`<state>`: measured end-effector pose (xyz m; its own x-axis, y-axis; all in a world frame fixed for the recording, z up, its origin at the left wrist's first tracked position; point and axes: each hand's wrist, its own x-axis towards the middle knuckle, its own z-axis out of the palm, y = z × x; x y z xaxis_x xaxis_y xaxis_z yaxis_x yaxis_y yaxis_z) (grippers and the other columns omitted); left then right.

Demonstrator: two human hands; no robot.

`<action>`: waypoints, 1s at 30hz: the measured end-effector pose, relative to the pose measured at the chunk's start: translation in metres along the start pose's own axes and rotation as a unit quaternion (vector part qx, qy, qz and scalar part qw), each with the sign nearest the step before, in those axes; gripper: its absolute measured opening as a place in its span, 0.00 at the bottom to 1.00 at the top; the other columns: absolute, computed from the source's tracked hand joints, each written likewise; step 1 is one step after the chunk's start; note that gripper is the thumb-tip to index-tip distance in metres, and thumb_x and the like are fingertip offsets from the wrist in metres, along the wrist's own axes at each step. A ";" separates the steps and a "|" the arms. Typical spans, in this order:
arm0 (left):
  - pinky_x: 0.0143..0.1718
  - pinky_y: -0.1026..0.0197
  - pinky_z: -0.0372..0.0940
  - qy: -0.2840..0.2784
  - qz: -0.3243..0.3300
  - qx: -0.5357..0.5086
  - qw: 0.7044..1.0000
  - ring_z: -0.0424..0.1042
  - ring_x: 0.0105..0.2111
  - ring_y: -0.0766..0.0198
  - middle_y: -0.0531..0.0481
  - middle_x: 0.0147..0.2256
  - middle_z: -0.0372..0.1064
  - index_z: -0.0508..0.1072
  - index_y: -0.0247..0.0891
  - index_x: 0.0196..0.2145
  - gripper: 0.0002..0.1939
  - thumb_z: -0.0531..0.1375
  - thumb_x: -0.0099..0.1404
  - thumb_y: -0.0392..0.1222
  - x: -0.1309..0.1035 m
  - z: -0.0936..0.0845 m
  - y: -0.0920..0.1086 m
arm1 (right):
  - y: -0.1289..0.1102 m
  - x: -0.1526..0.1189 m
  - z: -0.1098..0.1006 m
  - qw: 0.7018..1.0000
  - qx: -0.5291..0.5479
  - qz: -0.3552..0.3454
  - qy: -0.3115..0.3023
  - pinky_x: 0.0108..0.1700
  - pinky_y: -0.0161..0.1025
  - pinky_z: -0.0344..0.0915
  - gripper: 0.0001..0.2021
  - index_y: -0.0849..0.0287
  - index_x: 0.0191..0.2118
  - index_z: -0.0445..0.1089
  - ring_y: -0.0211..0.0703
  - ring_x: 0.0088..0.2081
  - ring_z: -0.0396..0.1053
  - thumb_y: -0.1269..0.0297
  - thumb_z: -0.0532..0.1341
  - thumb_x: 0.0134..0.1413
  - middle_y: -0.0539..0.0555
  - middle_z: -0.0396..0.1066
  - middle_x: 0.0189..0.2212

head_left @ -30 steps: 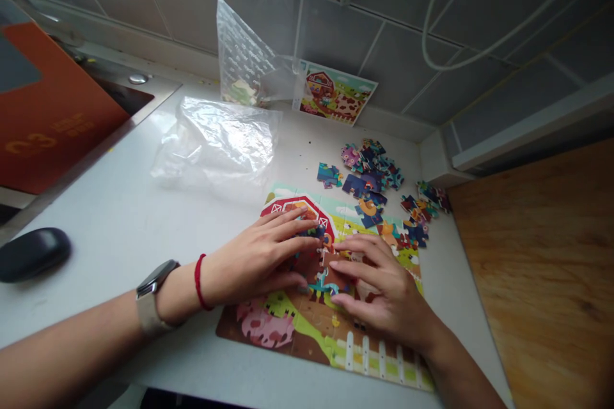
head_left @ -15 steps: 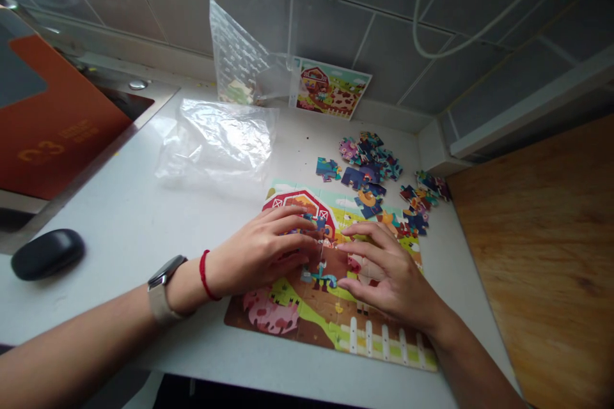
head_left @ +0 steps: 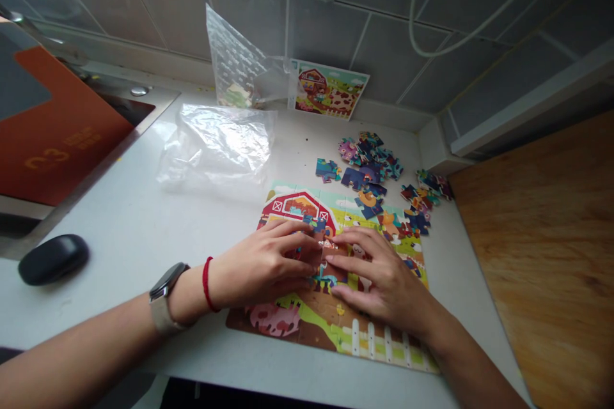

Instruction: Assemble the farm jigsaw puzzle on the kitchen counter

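Note:
A farm-scene jigsaw puzzle [head_left: 319, 323] lies flat on the white counter, with a red barn, a pink pig and a white fence on it. My left hand [head_left: 268, 262] rests over its left middle, fingers stretched out toward the centre. Facing it, my right hand [head_left: 386, 278] lies across the right middle with its fingers apart. The fingertips of both hands nearly meet around the figure in the centre. I see no piece clearly held, and the hands cover part of the picture. Several loose pieces lie on the puzzle's upper right.
A pile of loose puzzle pieces [head_left: 371, 156] lies behind the puzzle, with a smaller cluster [head_left: 426, 188] to its right. A picture card [head_left: 329, 91] leans on the tiled wall. Clear plastic bags [head_left: 223, 140], a black mouse [head_left: 54, 259], an orange box [head_left: 71, 134] and a wooden board [head_left: 537, 236] surround the work area.
My right hand has shifted slightly left, its fingers closer to my left hand. My left fingers sit a little lower over the puzzle. The camera view has moved slightly.

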<state>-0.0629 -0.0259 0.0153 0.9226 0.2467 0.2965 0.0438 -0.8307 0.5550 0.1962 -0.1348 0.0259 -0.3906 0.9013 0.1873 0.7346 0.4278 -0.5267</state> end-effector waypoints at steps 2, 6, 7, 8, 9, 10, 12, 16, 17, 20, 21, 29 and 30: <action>0.60 0.46 0.69 -0.002 0.002 0.000 1.000 0.70 0.59 0.50 0.43 0.54 0.75 0.82 0.42 0.46 0.08 0.64 0.73 0.41 0.001 0.000 0.000 | -0.001 0.001 0.000 1.000 -0.005 -0.001 0.004 0.58 0.58 0.72 0.17 0.53 0.54 0.79 0.56 0.57 0.70 0.62 0.71 0.59 0.59 0.74 0.55; 0.59 0.47 0.69 -0.001 0.008 0.004 1.000 0.70 0.58 0.51 0.43 0.54 0.76 0.82 0.41 0.46 0.08 0.63 0.74 0.40 0.000 0.000 -0.001 | -0.003 0.002 -0.001 1.000 -0.009 0.012 0.004 0.55 0.57 0.73 0.16 0.52 0.53 0.80 0.55 0.55 0.71 0.63 0.70 0.60 0.59 0.74 0.54; 0.59 0.47 0.69 -0.001 0.006 0.004 1.000 0.70 0.58 0.51 0.43 0.54 0.76 0.82 0.42 0.46 0.08 0.63 0.74 0.40 0.000 0.000 -0.002 | -0.003 0.002 -0.001 1.000 -0.008 0.016 0.003 0.54 0.57 0.73 0.16 0.51 0.54 0.79 0.55 0.54 0.71 0.64 0.70 0.60 0.59 0.74 0.54; 0.59 0.47 0.69 -0.001 0.003 0.004 1.000 0.69 0.58 0.51 0.44 0.54 0.76 0.83 0.42 0.46 0.08 0.63 0.74 0.40 0.000 0.000 -0.002 | -0.004 0.002 0.000 1.000 -0.008 0.020 0.003 0.54 0.57 0.73 0.16 0.50 0.54 0.79 0.55 0.54 0.71 0.64 0.69 0.60 0.59 0.74 0.53; 0.59 0.47 0.69 -0.001 0.001 0.003 1.000 0.69 0.58 0.51 0.44 0.54 0.76 0.83 0.43 0.46 0.08 0.63 0.73 0.40 -0.001 0.000 -0.002 | -0.004 0.001 0.000 1.000 -0.007 0.022 0.003 0.53 0.57 0.73 0.16 0.49 0.54 0.79 0.55 0.53 0.72 0.64 0.69 0.60 0.58 0.74 0.53; 0.60 0.47 0.69 -0.001 0.001 0.003 1.000 0.69 0.59 0.51 0.44 0.54 0.76 0.83 0.43 0.46 0.08 0.63 0.73 0.39 -0.001 0.000 -0.002 | -0.004 0.001 0.000 1.000 -0.005 0.023 0.004 0.53 0.57 0.73 0.16 0.49 0.54 0.79 0.55 0.53 0.72 0.64 0.70 0.60 0.58 0.74 0.53; 0.60 0.47 0.68 -0.001 0.002 0.003 1.000 0.69 0.59 0.51 0.44 0.54 0.76 0.83 0.43 0.46 0.08 0.63 0.73 0.39 -0.001 0.000 -0.002 | -0.003 0.001 0.001 1.000 0.001 0.023 0.008 0.53 0.57 0.73 0.17 0.49 0.55 0.79 0.55 0.54 0.72 0.63 0.70 0.60 0.58 0.74 0.53; 0.59 0.47 0.69 0.000 0.003 0.005 1.000 0.69 0.59 0.50 0.43 0.54 0.76 0.83 0.43 0.45 0.08 0.63 0.73 0.39 -0.001 0.000 -0.002 | -0.003 0.001 0.001 0.999 0.018 0.030 0.018 0.54 0.56 0.74 0.21 0.51 0.58 0.76 0.55 0.54 0.72 0.63 0.71 0.58 0.58 0.75 0.52; 0.59 0.47 0.69 0.000 0.004 0.006 1.000 0.69 0.59 0.50 0.44 0.54 0.76 0.83 0.43 0.45 0.08 0.63 0.73 0.39 -0.001 0.000 -0.002 | -0.003 0.002 0.001 0.999 0.019 0.032 0.020 0.54 0.56 0.74 0.21 0.52 0.58 0.76 0.55 0.54 0.72 0.63 0.72 0.58 0.58 0.76 0.52; 0.60 0.47 0.68 -0.001 0.003 0.009 1.000 0.69 0.59 0.50 0.44 0.54 0.76 0.83 0.43 0.46 0.09 0.62 0.74 0.38 -0.001 0.000 -0.002 | -0.004 0.003 0.001 0.999 0.019 0.033 0.020 0.54 0.55 0.74 0.20 0.52 0.56 0.76 0.55 0.54 0.72 0.63 0.72 0.57 0.58 0.76 0.52; 0.60 0.48 0.68 -0.002 0.002 0.010 1.000 0.69 0.59 0.50 0.44 0.54 0.76 0.83 0.43 0.46 0.09 0.62 0.74 0.38 -0.001 0.000 -0.002 | -0.004 0.003 0.001 0.999 0.019 0.034 0.019 0.54 0.55 0.74 0.20 0.53 0.55 0.76 0.55 0.53 0.72 0.63 0.72 0.57 0.58 0.76 0.52; 0.59 0.48 0.68 -0.012 0.003 0.007 1.000 0.69 0.59 0.50 0.44 0.55 0.76 0.83 0.43 0.47 0.10 0.61 0.75 0.39 0.000 -0.001 -0.002 | 0.001 -0.002 -0.010 0.994 0.026 0.068 0.081 0.56 0.56 0.72 0.31 0.53 0.56 0.72 0.58 0.55 0.72 0.46 0.76 0.50 0.60 0.73 0.53; 0.60 0.48 0.67 -0.011 0.003 0.006 1.000 0.69 0.59 0.50 0.44 0.55 0.76 0.82 0.43 0.47 0.10 0.61 0.75 0.39 0.000 -0.001 -0.002 | 0.002 -0.003 -0.012 0.992 0.025 0.074 0.099 0.56 0.55 0.72 0.30 0.53 0.55 0.72 0.57 0.55 0.72 0.46 0.76 0.50 0.60 0.73 0.52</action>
<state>-0.0638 -0.0238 0.0153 0.9314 0.2301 0.2821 0.0426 -0.8385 0.5432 0.2058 -0.1356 0.0341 -0.1605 0.9518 0.2613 0.7456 0.2904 -0.5998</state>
